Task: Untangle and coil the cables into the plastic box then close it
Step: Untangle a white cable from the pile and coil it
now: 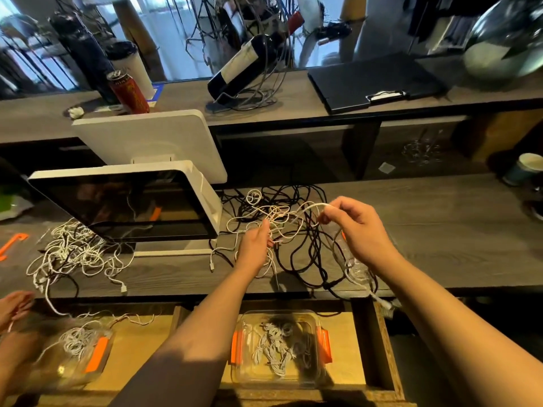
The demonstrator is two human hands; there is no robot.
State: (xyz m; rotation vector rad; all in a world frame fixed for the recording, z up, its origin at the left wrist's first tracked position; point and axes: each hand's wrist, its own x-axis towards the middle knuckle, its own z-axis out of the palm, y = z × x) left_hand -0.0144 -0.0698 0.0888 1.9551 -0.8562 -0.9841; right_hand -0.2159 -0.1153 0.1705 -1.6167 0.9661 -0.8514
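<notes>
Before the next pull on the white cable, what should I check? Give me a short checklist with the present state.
1. Right hand pinches the white cable: ok.
2. Left hand has a grip on the tangle: cannot tell.
3. White cable free of the black cables: not ok, they cross.
4. Plastic box open: ok.
5. Room left in the box: ok.

Nothing legible — wine bottle label blurred.

Bare counter lies right of the tangled cables — the white monitor blocks the left.
</notes>
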